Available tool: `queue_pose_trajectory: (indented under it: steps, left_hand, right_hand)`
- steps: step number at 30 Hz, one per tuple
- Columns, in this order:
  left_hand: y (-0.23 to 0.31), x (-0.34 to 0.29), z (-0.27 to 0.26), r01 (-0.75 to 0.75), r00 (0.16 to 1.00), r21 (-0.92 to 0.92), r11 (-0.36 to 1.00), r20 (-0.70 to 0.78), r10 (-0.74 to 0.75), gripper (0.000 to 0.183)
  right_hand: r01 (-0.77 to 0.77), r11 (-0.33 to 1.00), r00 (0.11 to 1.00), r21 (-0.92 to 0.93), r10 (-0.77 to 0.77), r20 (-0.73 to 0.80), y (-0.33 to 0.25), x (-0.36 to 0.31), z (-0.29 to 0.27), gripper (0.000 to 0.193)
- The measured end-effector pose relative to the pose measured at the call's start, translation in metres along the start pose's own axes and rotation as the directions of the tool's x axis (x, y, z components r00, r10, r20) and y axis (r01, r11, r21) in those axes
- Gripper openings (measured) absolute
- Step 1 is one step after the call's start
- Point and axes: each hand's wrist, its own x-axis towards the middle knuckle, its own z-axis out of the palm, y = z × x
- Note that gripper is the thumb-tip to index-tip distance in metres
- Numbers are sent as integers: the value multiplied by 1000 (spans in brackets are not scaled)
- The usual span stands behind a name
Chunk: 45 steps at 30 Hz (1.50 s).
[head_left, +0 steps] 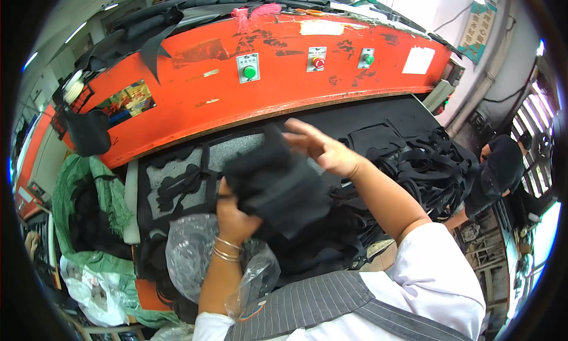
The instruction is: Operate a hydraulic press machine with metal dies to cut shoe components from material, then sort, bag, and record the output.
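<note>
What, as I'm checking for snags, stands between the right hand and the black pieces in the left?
Nothing visible: the right hand is at the upper edge of the black pieces, though blur hides whether it touches them. The clear bag is by the left forearm, outside that gap.

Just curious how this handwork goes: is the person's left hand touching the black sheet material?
Touching. The head view shows the left hand gripping the black sheet material by its left edge.
</note>
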Motion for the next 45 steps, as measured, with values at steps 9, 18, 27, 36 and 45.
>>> queue_pose_trajectory:
  steps: [9, 18, 27, 36, 45]
  left_hand:
    - [24, 69, -16, 268, 953, -619, 738, 56, -299, 48]
    - [11, 89, -41, 245, 834, -893, 378, -5, -552, 49]
    - [26, 128, 2, 135, 690, -976, 169, -29, -723, 54]
    - [-24, 182, -131, 143, 816, -840, 524, -200, -543, 51]
    - [108, 166, 93, 196, 805, -280, 940, 594, 9, 80]
  right_hand:
    - [63, 986, 988, -154, -83, -128, 8, 47, 42, 100]
    - [330, 887, 930, -322, -248, 271, 28, 41, -16, 129]
    - [-299, 953, 927, -52, 303, 221, 124, 32, 66, 47]
    - [172, 764, 963, -622, 2, 270, 36, -2, -48, 67]
    - [-596, -71, 771, -800, 230, -594, 29, -174, -362, 24]
